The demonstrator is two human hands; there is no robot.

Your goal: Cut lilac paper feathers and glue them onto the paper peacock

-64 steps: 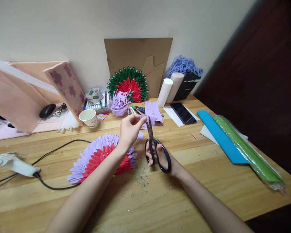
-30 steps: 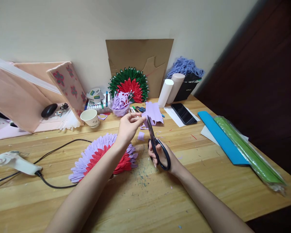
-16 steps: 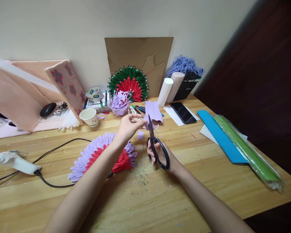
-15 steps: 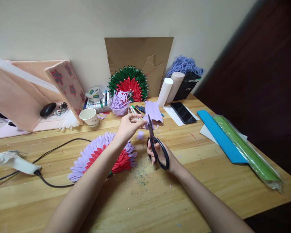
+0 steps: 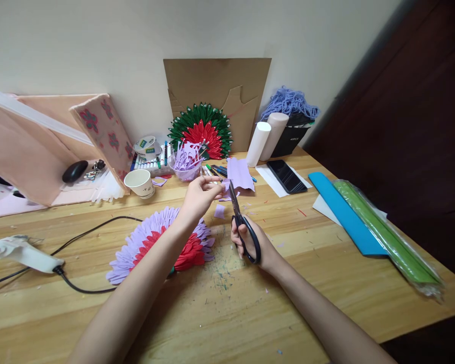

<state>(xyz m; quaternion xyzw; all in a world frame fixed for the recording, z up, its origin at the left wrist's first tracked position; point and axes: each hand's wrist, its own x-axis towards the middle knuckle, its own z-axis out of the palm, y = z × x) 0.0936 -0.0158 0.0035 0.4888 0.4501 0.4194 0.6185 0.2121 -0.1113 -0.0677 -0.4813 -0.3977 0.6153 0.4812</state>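
Note:
My left hand (image 5: 201,197) pinches a small piece of purple paper (image 5: 226,185) between thumb and fingers. The black-handled scissors (image 5: 246,233) are in my right hand (image 5: 255,240), their blades pointing up and away at the edge of that piece. Below the blades a small purple paper square (image 5: 219,211) lies on the wooden table (image 5: 307,293). Behind the blades is a larger purple paper sheet (image 5: 240,173). Under my left forearm lies a purple and red paper petal fan (image 5: 151,242), partly hidden by the arm.
A bowl of purple scraps (image 5: 185,162), a paper cup (image 5: 140,183) and markers stand behind my left hand. A green and red fan (image 5: 202,131) leans on cardboard (image 5: 216,76). At right are a phone (image 5: 287,176) and wrapped green paper (image 5: 387,232); a glue gun (image 5: 26,253) lies left.
The scissor handles have come closer together and the blades have closed. My left hand has shifted slightly, still pinching the small paper piece.

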